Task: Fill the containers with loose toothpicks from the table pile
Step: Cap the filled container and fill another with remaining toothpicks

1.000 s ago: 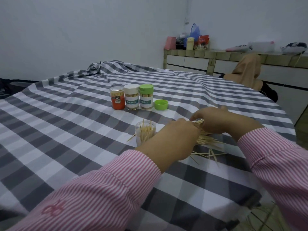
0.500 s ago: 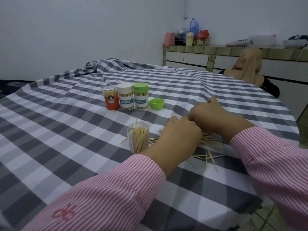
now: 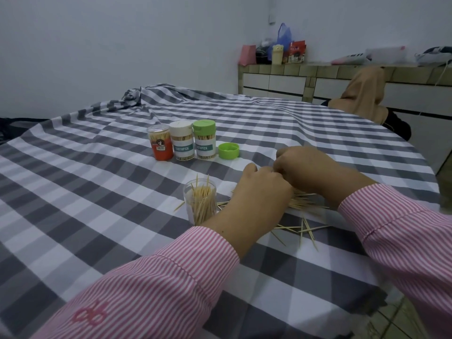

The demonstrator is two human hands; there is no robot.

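Item: checked tablecloth [image 3: 97, 216], carrying everything. Item: three capped containers [image 3: 182, 143] at rear, loose green lid [image 3: 228, 150] beside them. Item: open clear container [image 3: 200, 204], part-filled, upright, just left of my hands. Item: toothpick pile [image 3: 303, 204], mostly under my hands, strays nearer me. Advice: I should align the sticks into one bundle before tipping them in. Left hand [image 3: 259, 192] and right hand [image 3: 305, 170] meet knuckles-up, fingers curled over the pile; whether they grasp sticks I cannot tell

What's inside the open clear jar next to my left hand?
The clear jar holds upright toothpicks, a few tips sticking above its rim. The left hand hides its lower right side.
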